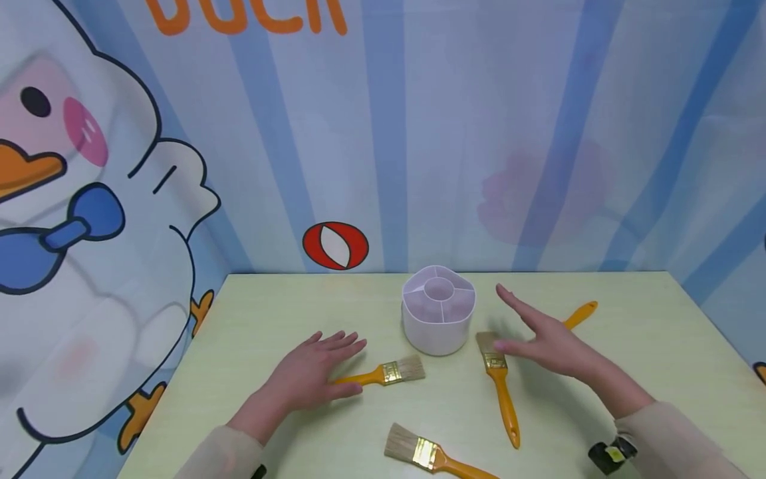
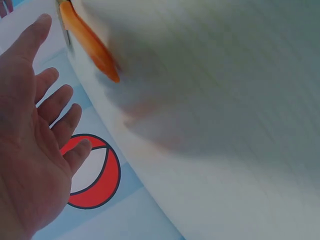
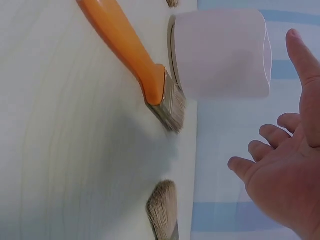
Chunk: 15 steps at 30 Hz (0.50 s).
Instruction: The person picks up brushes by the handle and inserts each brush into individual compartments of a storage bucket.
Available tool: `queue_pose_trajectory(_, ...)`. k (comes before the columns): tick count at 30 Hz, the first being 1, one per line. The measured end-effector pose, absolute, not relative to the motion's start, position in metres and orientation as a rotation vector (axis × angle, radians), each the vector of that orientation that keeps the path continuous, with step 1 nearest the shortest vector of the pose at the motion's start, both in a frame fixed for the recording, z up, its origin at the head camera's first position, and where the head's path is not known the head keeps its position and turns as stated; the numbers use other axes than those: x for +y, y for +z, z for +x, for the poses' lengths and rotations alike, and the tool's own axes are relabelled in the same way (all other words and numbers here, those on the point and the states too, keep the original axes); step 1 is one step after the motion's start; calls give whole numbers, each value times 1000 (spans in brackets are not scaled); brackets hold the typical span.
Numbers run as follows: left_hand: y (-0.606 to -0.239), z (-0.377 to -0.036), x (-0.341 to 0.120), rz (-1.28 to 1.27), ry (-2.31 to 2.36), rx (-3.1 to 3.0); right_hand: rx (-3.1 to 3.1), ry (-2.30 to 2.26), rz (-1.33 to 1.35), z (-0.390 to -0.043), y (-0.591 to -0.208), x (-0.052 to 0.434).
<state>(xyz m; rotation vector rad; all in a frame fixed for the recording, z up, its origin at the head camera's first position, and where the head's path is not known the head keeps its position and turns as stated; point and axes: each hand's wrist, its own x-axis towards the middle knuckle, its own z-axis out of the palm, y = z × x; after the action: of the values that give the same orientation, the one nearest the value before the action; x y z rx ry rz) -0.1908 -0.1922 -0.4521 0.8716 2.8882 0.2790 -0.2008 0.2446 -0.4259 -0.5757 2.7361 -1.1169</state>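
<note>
Brushes w/ orange handles lie on the table round a white divided pot. Left hand, fingers flat & spread, rests over the handle end of the left brush; long axis runs L-R, bristles toward the pot. Right hand, open, holding nothing, hovers just right of the upright-lying brush, bristles far end, handle toward the person.

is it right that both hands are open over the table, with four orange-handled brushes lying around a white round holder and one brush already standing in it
Not quite. The head view shows the holder empty, its compartments bare. The rest holds: left hand and right hand are open, and four brushes lie on the table.
</note>
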Motion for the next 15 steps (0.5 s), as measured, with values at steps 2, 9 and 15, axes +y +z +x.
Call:
queue_pose_trajectory(2,-455,-192,-192,870,287,2875,2699,-1158,-574,-204,-428,242)
queue_pose_trajectory(9,-465,-192,-192,893,335,2851,2563,-1314,-579,-219,-439,232)
queue_pose_trajectory(15,-472,-191,-192,927,399,2841,2479,-1433,-585,-228,-448,226)
